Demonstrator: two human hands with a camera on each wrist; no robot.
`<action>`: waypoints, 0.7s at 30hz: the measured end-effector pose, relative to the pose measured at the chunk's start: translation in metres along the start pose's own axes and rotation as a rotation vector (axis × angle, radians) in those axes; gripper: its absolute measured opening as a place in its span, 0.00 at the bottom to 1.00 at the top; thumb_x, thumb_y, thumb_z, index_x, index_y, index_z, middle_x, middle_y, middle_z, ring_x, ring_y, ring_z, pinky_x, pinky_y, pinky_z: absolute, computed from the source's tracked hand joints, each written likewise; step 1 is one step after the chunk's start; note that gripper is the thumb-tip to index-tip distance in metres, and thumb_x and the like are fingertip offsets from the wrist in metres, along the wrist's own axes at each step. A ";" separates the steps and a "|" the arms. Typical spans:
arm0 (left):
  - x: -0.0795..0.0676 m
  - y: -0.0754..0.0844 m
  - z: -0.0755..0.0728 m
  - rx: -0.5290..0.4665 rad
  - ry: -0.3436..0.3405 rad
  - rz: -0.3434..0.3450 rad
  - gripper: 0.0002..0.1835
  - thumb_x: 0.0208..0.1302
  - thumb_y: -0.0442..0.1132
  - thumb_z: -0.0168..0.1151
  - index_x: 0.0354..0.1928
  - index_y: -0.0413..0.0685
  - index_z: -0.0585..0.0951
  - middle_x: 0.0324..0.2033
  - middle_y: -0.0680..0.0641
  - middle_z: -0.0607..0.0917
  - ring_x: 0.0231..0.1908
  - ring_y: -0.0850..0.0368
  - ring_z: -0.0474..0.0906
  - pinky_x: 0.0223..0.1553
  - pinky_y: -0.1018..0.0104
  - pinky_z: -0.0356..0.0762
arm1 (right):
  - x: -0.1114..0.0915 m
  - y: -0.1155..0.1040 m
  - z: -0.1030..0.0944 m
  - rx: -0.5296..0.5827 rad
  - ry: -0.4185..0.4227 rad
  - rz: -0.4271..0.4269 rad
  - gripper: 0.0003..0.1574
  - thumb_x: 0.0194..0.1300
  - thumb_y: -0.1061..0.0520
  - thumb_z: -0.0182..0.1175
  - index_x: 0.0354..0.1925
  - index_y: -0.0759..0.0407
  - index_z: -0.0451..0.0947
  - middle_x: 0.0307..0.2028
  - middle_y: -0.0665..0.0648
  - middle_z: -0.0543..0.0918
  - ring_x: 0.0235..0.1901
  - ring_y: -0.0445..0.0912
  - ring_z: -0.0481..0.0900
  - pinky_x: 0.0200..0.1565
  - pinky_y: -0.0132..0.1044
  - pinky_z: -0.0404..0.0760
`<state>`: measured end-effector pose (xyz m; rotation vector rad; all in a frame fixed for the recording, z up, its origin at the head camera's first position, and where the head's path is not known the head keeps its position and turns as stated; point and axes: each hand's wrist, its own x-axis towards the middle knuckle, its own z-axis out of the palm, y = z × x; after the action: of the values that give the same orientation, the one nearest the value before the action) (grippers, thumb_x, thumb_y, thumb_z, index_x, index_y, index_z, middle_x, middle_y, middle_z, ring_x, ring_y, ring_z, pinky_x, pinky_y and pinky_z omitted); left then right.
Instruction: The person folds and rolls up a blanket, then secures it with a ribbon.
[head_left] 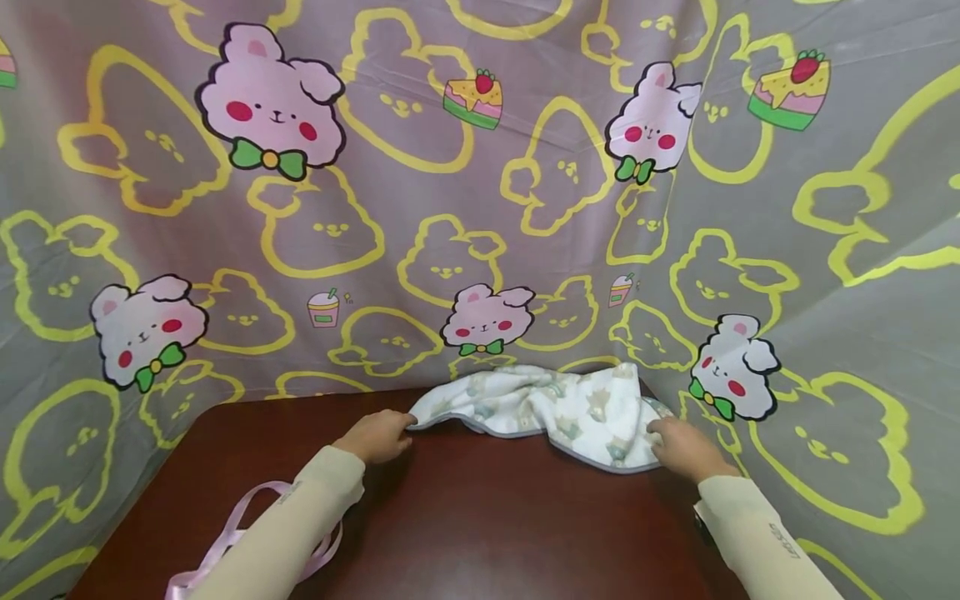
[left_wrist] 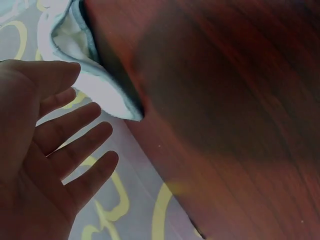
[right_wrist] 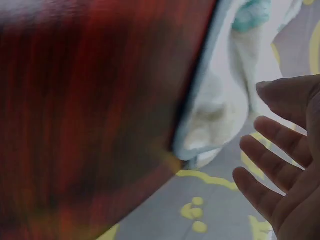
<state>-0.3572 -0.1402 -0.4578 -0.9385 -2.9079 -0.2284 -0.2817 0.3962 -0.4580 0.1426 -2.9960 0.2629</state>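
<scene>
A white fleecy cloth [head_left: 517, 400] with a soft leaf-like print and grey-blue edging lies bunched and creased at the far edge of the table. By its left corner is my left hand [head_left: 384, 436], and in the left wrist view that hand's fingers [left_wrist: 82, 182] are spread, with the thumb overlapping the cloth [left_wrist: 102, 92]. My right hand [head_left: 686, 448] is at the cloth's right end. In the right wrist view its fingers [right_wrist: 260, 192] are extended and apart, beside the cloth [right_wrist: 220, 115]. Whether either hand touches the cloth is hard to tell.
A pink ribbon [head_left: 232, 521] lies looped on the dark red-brown table [head_left: 495, 517], partly behind my left forearm. Grey curtains [head_left: 450, 192] printed with rabbits rise behind and along both sides of the table. A small dark object [head_left: 701, 518] shows near my right cuff.
</scene>
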 end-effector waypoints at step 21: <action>0.030 0.003 0.027 -0.115 -0.122 -0.089 0.32 0.63 0.40 0.66 0.67 0.37 0.68 0.62 0.38 0.73 0.62 0.42 0.69 0.60 0.49 0.66 | -0.008 0.019 0.018 0.119 -0.173 0.083 0.26 0.55 0.66 0.65 0.53 0.70 0.76 0.49 0.70 0.80 0.50 0.64 0.76 0.51 0.61 0.72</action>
<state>-0.3804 -0.1160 -0.4803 -0.8683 -3.0813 -0.3596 -0.2783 0.4124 -0.4794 0.0552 -3.1622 0.4604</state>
